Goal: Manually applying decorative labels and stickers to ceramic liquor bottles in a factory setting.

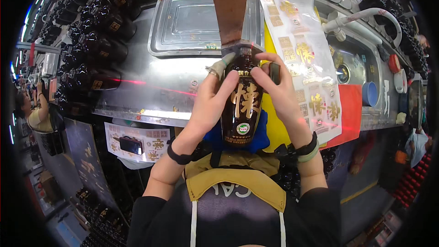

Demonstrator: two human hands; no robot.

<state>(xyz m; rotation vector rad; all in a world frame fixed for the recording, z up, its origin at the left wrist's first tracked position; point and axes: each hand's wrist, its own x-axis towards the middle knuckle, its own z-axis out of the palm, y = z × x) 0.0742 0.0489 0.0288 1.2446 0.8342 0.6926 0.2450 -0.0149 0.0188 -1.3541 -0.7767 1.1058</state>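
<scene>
A glossy dark brown bottle (242, 110) with gold lettering and a round green-and-white label lies before me, its neck pointing away. Its lower end is against a blue cloth (261, 132) at the near edge of the counter. My left hand (211, 93) grips the bottle's left shoulder, thumb pressed on the front; pale coverings wrap some of its fingertips. From the other side my right hand (281, 84) holds the shoulder, thumb on the lettering and fingers curled toward the neck. A dark piece shows at its fingers; I cannot tell what it is.
A metal tray (192, 23) lies beyond the bottle, near a brown upright post (229, 4). Clear sheets of gold transfers (304, 50) cover yellow and red sheets at right. Beside them is a sink (361, 55) with a blue cup (369, 94). Many dark bottles (98, 45) stand left.
</scene>
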